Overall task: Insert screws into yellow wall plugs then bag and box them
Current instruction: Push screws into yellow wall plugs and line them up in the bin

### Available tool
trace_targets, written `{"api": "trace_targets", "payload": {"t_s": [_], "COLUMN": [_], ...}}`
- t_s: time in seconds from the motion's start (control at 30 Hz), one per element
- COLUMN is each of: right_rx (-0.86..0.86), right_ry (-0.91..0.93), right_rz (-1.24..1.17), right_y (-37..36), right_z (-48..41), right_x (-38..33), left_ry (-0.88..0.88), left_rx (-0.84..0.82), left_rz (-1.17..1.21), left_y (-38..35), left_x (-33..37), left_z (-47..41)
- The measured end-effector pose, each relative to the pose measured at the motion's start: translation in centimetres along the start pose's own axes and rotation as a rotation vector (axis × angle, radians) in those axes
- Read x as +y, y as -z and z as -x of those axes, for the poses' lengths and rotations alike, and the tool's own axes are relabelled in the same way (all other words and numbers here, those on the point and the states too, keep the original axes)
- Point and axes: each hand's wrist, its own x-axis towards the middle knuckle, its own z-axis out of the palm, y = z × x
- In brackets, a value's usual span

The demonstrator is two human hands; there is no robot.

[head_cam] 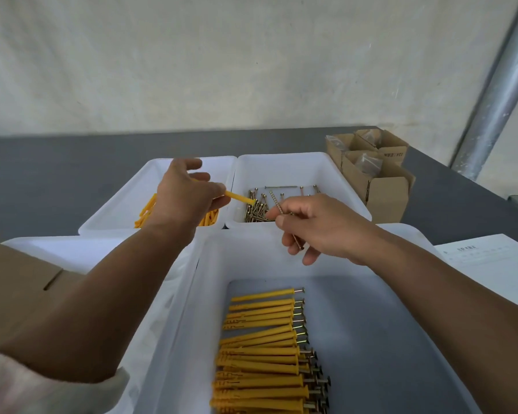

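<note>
**Left grip [183, 195] pinches a yellow wall plug [241, 198]; right grip [317, 228] pinches a screw [276, 204]**

A dark grey worktop [42, 174] runs back to a pale, creased wall covering [222, 55], with a metal pole [497, 94] slanting up at the right. On the worktop stand white trays: one at the back left with loose yellow plugs [145, 213], one just beside it with loose screws [256, 209], and a near tray [192, 294] where plugs fitted with screws [260, 354] lie in a row. Open cardboard boxes [383, 195] sit at the back right, and a printed sheet [491, 264] lies at the right edge.

The left grip hangs over the two back trays, thumb and forefinger closed on one end of the wall plug and the other fingers spread; the plug points right, toward the screw. The right grip, fingers curled, holds the screw tilted, threaded tip up. Plug and screw are near each other but apart.
</note>
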Motion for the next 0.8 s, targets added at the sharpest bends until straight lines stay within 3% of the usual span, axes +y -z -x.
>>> {"api": "trace_targets", "payload": {"t_s": [0.23, 0.8], "right_rx": [-0.053, -0.054], "right_ry": [0.001, -0.002], "right_rz": [0.213, 0.392], "right_y": [-0.3, -0.2], "right_z": [0.0, -0.2], "right_x": [0.3, 0.4], "left_ry": [0.129, 0.080], "left_rx": [-0.099, -0.202], "left_rz": [0.110, -0.019], "left_y": [0.2, 0.0], "left_x": [-0.8, -1.3], "left_z": [0.4, 0.9]}}
